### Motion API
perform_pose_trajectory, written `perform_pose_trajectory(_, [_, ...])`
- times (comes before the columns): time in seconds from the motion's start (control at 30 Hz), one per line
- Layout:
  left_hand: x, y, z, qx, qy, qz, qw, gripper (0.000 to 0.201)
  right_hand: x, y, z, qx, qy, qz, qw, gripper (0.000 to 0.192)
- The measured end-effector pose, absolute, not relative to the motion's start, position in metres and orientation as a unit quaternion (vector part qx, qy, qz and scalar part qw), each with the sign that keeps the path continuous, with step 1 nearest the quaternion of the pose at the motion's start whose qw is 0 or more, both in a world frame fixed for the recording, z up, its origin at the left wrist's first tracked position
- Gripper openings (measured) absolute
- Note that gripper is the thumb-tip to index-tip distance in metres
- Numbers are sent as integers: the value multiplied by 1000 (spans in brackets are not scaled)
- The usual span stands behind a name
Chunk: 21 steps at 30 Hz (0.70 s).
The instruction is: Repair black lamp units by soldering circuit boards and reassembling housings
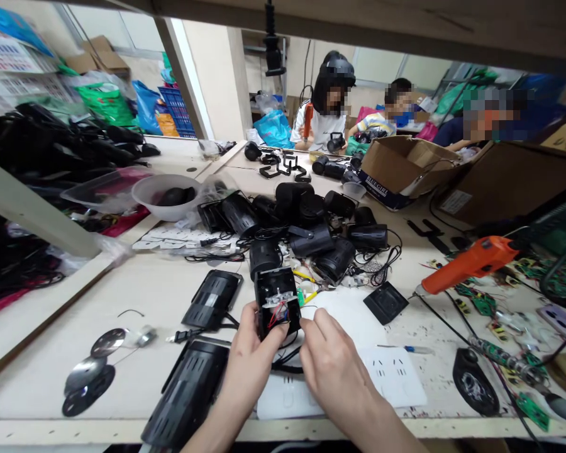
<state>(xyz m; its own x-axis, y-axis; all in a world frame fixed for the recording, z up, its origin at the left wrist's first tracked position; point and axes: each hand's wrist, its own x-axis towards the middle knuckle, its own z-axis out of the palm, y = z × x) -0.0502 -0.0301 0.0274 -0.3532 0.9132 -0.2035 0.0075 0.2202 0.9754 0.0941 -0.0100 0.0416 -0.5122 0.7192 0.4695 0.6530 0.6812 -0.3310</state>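
Note:
My left hand [251, 346] grips an open black plastic housing [273, 281], thumb over its lower edge. Inside it sit a pale bracket and red wires [278, 311]. At the housing's lower right corner my right hand [327, 352] is closed in a pinch; what its fingers hold is hidden. Black cable [290, 362] loops below the housing. Just behind it lie yellow-handled pliers [315, 293]. To the left rest two slotted black housings, one farther back [213, 299] and one nearer [188, 384]. A square black cover [385, 302] lies to the right.
Piled black housings [311, 239] fill the middle back. An orange electric screwdriver [471, 264] hangs at right, above green circuit boards [483, 303]. Metal discs [87, 374] lie front left. White slotted sheets [396, 374] lie beneath my hands. Co-workers sit across the table, behind a cardboard box [405, 167].

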Motion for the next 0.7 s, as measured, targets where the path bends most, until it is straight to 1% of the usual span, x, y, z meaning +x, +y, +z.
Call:
perform_pose_trajectory(0.1, [-49,-28,29,369,644,501,445,41,93,-8,38,-404,-854,113,308,28])
perform_pose_trajectory(0.2, [-48,-27,32,370,645,494,451,40,95,-4,33,-416,-815,207,347,28])
perform_pose_trajectory(0.23, [-49,-27,33,372,650,488,449,39,97,-3,32,-426,-791,252,361,27])
perform_pose_trajectory(0.3, [-49,-27,34,389,667,468,429,38,100,0,32,-446,-716,380,379,23])
perform_pose_trajectory(0.4, [-48,-27,35,423,696,430,389,39,99,3,34,-460,-532,597,386,17])
perform_pose_trajectory(0.47, [-47,-26,36,433,702,421,377,39,96,2,36,-452,-419,679,398,18])
perform_pose_trajectory(0.53, [-45,-25,39,440,700,423,371,40,91,0,37,-443,-358,709,415,23])
perform_pose_trajectory(0.6, [-43,-24,41,444,697,426,369,41,87,-2,34,-445,-353,707,422,27])
perform_pose_trajectory(0.67, [-43,-22,42,443,695,428,371,43,86,-5,30,-462,-421,652,429,26])
perform_pose_trajectory(0.7, [-43,-22,41,441,695,427,374,42,86,-5,28,-471,-486,597,432,24])
